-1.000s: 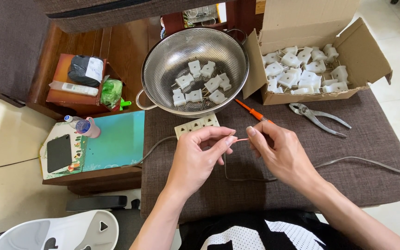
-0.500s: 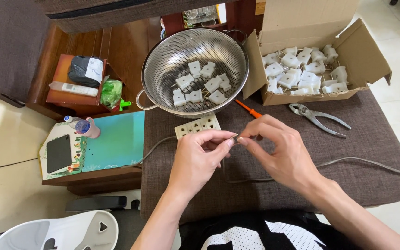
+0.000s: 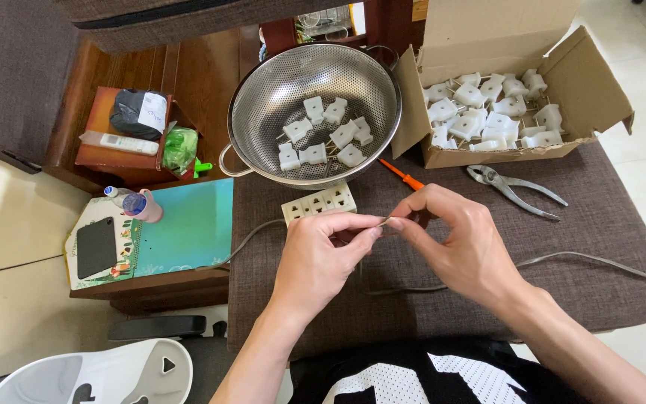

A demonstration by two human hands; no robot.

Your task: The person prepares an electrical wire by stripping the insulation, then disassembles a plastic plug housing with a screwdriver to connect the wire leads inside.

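While the thin grey cable (image 3: 562, 262) is lying slack across the brown woven counter (image 3: 607, 224), the left hand (image 3: 315, 258) and right hand (image 3: 461, 243) are pinching its bare wire end (image 3: 385, 221) between closed fingertips, apparently for twisting. Beyond them, a white plastic multi-socket block (image 3: 320, 202), an orange-handled screwdriver (image 3: 403, 176), steel pliers (image 3: 514, 191), a perforated steel colander (image 3: 315, 112) and an open cardboard box (image 3: 502, 97) of white plugs are sitting within reach.
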